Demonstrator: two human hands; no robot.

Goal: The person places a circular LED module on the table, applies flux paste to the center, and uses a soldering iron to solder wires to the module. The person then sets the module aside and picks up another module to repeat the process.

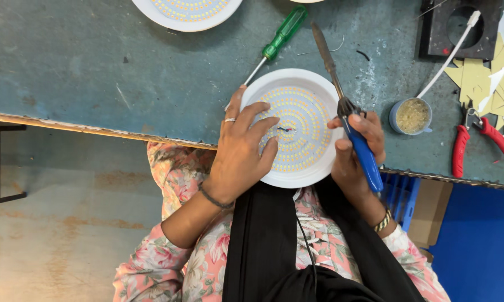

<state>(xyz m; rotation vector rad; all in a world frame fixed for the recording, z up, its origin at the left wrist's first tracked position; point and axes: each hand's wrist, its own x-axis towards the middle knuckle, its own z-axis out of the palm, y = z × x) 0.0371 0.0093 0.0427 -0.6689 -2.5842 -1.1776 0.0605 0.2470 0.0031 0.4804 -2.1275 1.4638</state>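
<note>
Before us lies a worn blue-green surface (95, 61), scratched and flecked with white. At its near edge sits the round white lamp disc (297, 127), its face packed with rings of small yellow diodes and two short wires at the centre. Our left hand (242, 151) lies spread flat on the disc, pinning it. Our right hand (357, 146) is closed around the blue handle of a soldering iron (347, 106), tip pointing away from us. We judge the disc light, stiff and somewhat fragile across its face; the plain white rim is the safer place to hold.

Around it: a green-handled screwdriver (277, 40), a second disc (187, 11) at the far edge, a small blue pot (411, 116) with a white stick, red-handled pliers (478, 140), and yellowish card scraps (490, 81). No labels show.
</note>
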